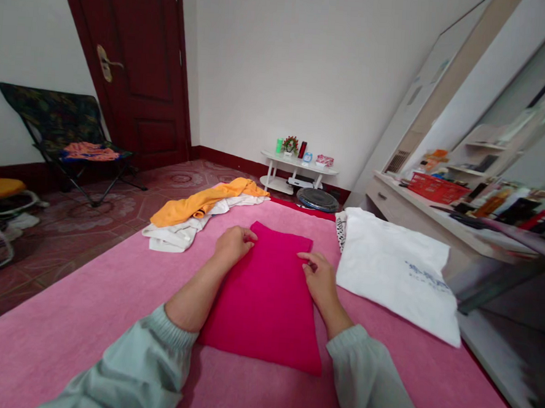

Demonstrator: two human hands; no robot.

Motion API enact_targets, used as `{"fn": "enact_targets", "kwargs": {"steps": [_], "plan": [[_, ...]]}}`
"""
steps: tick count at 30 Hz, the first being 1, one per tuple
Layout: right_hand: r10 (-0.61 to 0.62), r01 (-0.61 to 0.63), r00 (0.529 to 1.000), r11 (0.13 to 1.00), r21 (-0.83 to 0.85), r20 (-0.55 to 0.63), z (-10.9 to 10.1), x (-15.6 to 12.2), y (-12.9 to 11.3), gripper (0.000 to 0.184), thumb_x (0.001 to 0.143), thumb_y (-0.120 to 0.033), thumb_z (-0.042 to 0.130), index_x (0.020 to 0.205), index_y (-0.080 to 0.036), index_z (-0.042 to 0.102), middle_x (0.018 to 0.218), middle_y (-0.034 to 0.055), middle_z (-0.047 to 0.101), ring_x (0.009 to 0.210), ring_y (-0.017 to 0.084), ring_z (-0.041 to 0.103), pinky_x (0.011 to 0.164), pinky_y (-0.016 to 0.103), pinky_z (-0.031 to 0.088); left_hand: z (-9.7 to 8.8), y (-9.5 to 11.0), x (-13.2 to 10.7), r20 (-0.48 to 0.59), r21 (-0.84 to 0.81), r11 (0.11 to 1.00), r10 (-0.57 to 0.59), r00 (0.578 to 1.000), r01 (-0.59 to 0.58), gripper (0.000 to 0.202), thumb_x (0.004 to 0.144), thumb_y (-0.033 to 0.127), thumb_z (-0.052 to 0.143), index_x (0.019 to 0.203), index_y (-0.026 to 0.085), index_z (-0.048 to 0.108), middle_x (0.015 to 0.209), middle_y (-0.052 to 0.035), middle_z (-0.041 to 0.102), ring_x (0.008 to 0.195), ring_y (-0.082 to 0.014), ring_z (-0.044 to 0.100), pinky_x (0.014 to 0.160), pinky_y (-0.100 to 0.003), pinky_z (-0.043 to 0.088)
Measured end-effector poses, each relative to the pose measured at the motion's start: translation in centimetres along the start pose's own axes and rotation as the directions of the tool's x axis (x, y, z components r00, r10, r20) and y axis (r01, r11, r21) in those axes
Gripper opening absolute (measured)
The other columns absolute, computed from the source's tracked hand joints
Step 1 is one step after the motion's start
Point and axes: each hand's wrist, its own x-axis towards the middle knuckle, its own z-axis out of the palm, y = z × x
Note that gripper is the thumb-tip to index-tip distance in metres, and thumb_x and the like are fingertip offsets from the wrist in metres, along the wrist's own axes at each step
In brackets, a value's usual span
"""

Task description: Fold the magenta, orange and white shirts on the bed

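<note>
A folded magenta garment [267,296] lies flat on the pink bedspread [85,315] in front of me. At its upper left edge is my left hand [235,245], with bent fingers, the tips slightly apart and resting on the cloth. My right hand [318,277] touches the upper right edge, its thumb and index finger apart. Neither hand visibly pinches the fabric. To the right lies a folded white T-shirt [389,260] with dark print. An orange garment [203,203] rests on white clothing [173,238] at the far left of the bed.
A patterned cloth [340,229] peeks out beside the white T-shirt. Along the right stands a dresser [393,199] with a red basket [437,188] and bottles. Beyond the bed are a small white table [298,162] and a round dark object [318,199]. A folding chair [69,124] stands left.
</note>
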Motion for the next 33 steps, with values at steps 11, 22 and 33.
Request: {"fn": "enact_targets", "kwargs": {"steps": [11,22,33], "plan": [[-0.004,0.004,1.000,1.000,-0.007,-0.004,0.6,0.0,0.9,0.039,0.074,-0.012,0.051,0.106,-0.022,0.069,0.112,0.0066,0.063,0.105,0.020,0.058,0.095,0.036,0.045,0.9,-0.9,0.6,-0.026,0.030,0.999,-0.022,0.999,0.023,0.029,0.071,0.023,0.070,0.100,0.023,0.074,0.100,-0.0035,0.070,0.097,-0.0205,0.063,0.079,-0.025,0.048],[-0.063,0.064,0.998,0.996,-0.062,0.017,0.1,-0.3,-0.9,0.041,0.075,-0.008,0.047,0.102,-0.027,0.071,0.109,0.0037,0.061,0.103,0.019,0.058,0.094,0.033,0.045,1.0,-0.2,0.4,-0.018,-0.007,0.996,0.087,0.996,-0.088,0.026,0.072,0.011,0.062,0.092,0.020,0.075,0.094,-0.0023,0.073,0.087,-0.0169,0.066,0.079,-0.022,0.050],[0.013,0.011,0.994,0.975,-0.223,0.104,0.2,-0.2,-0.9,0.056,0.077,-0.010,0.047,0.129,-0.025,0.057,0.132,0.0080,0.049,0.121,0.021,0.050,0.100,0.034,0.043,2.3,-2.1,1.4,0.035,-0.074,0.994,0.086,0.996,-0.083,0.029,0.072,0.025,0.069,0.100,0.024,0.074,0.099,-0.0003,0.073,0.090,-0.0192,0.066,0.081,-0.026,0.051]]}}
